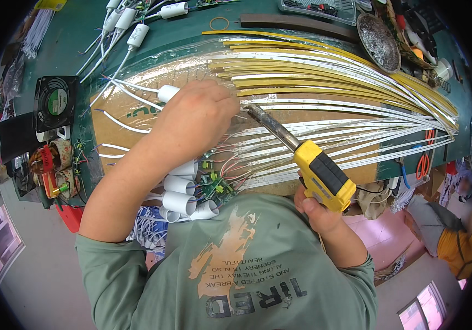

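Note:
My right hand [319, 212] grips a yellow and black soldering gun [326, 176]. The iron's metal tip points up and left, close to the end of a white LED strip [285, 104]. Beside that tip, my left hand [205, 110] is closed in a pinch; what its fingers hold is hidden. A white cylindrical housing with a cable [167, 93] lies just left of my left hand. Below it, small green circuit boards [214, 186] with thin red and white wires lie near the strip ends. Several white housings [179, 202] sit between my left forearm and my body.
Yellow-backed strips [302, 69] fan out to the right over a brown board [115, 129]. A black fan [55, 103] stands at the left. Farther back are more cabled housings [137, 36], a dark bar [296, 27], a metal dish [379, 43] and a clear tray [343, 16].

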A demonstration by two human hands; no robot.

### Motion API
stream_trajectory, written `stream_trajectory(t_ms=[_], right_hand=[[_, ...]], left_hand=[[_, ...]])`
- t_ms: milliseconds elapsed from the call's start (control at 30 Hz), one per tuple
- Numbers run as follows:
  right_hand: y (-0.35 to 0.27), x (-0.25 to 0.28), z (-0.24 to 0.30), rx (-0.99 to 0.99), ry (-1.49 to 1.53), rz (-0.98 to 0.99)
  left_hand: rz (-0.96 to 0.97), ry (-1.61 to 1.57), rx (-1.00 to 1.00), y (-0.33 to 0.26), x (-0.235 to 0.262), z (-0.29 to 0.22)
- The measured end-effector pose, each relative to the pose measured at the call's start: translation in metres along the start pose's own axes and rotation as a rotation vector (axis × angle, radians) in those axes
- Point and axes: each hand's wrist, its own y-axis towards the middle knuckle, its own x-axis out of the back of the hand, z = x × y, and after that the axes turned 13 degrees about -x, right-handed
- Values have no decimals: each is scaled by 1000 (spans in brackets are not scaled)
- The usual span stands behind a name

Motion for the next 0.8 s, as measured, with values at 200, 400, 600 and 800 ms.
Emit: stream_trajectory(t_ms=[200, 400, 600, 800], right_hand=[[0, -2, 2, 20, 85, -17], [-1, 0, 3, -13, 91, 2], [-2, 2, 11, -43, 155, 55], [-2, 2, 10, -75, 190, 42]], left_hand=[[0, -1, 5, 1, 1, -1], [2, 2, 14, 0, 1, -2], [14, 3, 25, 0, 1, -2], [0, -1, 19, 0, 0, -1]])
